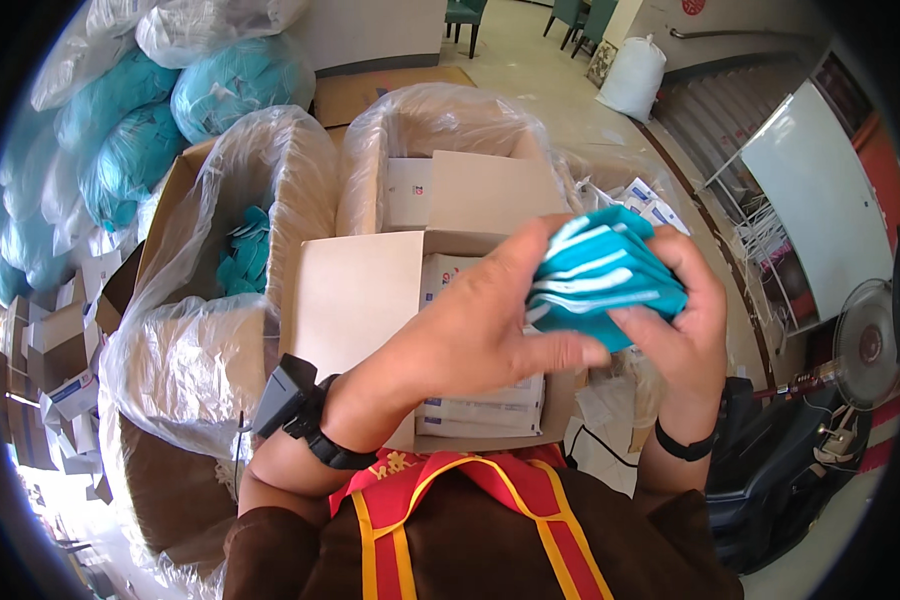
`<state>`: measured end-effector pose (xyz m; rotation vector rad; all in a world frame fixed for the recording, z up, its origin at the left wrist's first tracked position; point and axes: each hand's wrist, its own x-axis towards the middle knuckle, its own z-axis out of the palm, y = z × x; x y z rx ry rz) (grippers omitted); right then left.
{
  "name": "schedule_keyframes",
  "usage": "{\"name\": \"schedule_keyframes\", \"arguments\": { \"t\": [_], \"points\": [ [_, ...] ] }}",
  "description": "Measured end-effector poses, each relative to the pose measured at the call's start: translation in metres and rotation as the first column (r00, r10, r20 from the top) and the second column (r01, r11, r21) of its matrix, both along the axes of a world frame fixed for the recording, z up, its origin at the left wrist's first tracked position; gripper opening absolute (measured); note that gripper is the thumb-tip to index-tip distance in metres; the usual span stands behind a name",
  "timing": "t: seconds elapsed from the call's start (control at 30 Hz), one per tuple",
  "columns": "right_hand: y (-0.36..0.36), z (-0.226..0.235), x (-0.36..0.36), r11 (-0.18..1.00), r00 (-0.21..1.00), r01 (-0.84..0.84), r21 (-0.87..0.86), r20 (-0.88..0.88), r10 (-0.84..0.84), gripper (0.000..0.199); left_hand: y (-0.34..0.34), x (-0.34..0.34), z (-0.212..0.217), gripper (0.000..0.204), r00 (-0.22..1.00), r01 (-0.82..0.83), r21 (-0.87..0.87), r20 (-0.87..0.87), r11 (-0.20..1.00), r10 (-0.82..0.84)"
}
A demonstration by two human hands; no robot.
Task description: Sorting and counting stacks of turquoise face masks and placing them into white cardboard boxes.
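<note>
Open cardboard box (pixel 355 300), white packets (pixel 480 418) inside, right in front of wearer. Teal stack (pixel 605 275), white-edged, above box's right side, between left hand (pixel 485 325) and right hand (pixel 695 315), both grasping it. Packet print too small to read. Beyond: plastic-lined carton (pixel 295 170) with loose teal pieces (pixel 245 255), teal-filled bags (pixel 235 90), pale floor (pixel 515 60), white sack (pixel 632 78), green chairs (pixel 463 12).

This place seems to be a packing workshop: it has brown cardboard boxes lined with clear plastic (pixel 305 165), and big transparent bags full of teal pieces (pixel 235 90).
</note>
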<state>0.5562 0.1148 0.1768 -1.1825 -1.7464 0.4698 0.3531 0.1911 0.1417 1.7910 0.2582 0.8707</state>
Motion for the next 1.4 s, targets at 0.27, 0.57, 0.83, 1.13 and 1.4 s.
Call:
{"name": "schedule_keyframes", "arguments": {
  "t": [0.27, 0.57, 0.83, 1.13, 1.4],
  "points": [
    [0.028, 0.024, -0.003, 0.990, 0.986, -0.141, 0.000, -0.091, 0.141, 0.044, 0.012, 0.012, -0.010, 0.078, 0.950, 0.230, -0.636, 0.312, 0.736, -0.026],
    [0.035, 0.011, -0.003, 0.987, 0.951, -0.155, 0.032, -0.266, 0.158, 0.074, 0.004, 0.017, -0.014, 0.059, 0.939, 0.147, -0.610, 0.334, 0.779, 0.085],
    [0.033, -0.019, -0.009, 0.995, 0.958, -0.042, 0.091, -0.280, 0.066, 0.080, 0.005, 0.015, -0.005, 0.062, 0.928, 0.046, -0.451, 0.349, 0.892, 0.128],
    [0.039, -0.009, -0.004, 0.984, 0.995, 0.081, 0.159, -0.077, -0.069, 0.065, 0.006, 0.015, 0.001, 0.064, 0.956, 0.090, -0.436, 0.291, 0.895, 0.045],
    [0.030, 0.008, -0.011, 0.954, 0.994, 0.105, 0.281, -0.011, -0.106, 0.057, 0.010, 0.014, 0.006, 0.058, 0.950, 0.129, -0.443, 0.311, 0.887, 0.017]
  ]
}}
